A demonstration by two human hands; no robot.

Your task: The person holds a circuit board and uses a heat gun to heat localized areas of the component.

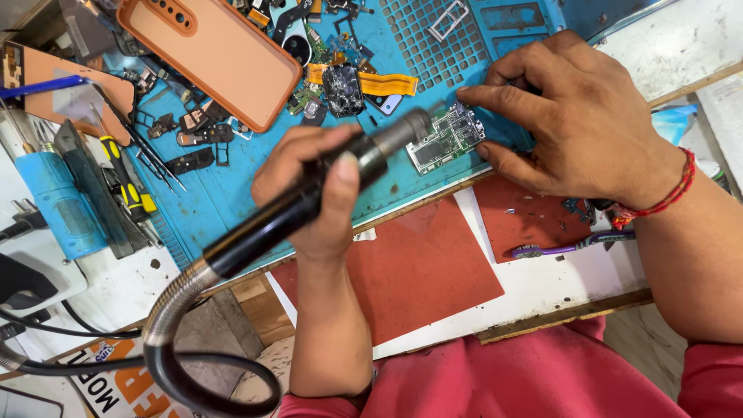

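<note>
On the blue perforated silicone work mat (232,193), we note our left hand (309,186) gripping the black hot-air wand (309,205), its nozzle aimed at the small green circuit board (447,139), which our right hand (573,116) pins by narrowly spread fingertips (468,94) to steady it.

Orange phone case (220,58), yellow-handled screwdriver (124,179), purple toothbrush (569,245), perhaps a cracked chip (343,89).
</note>
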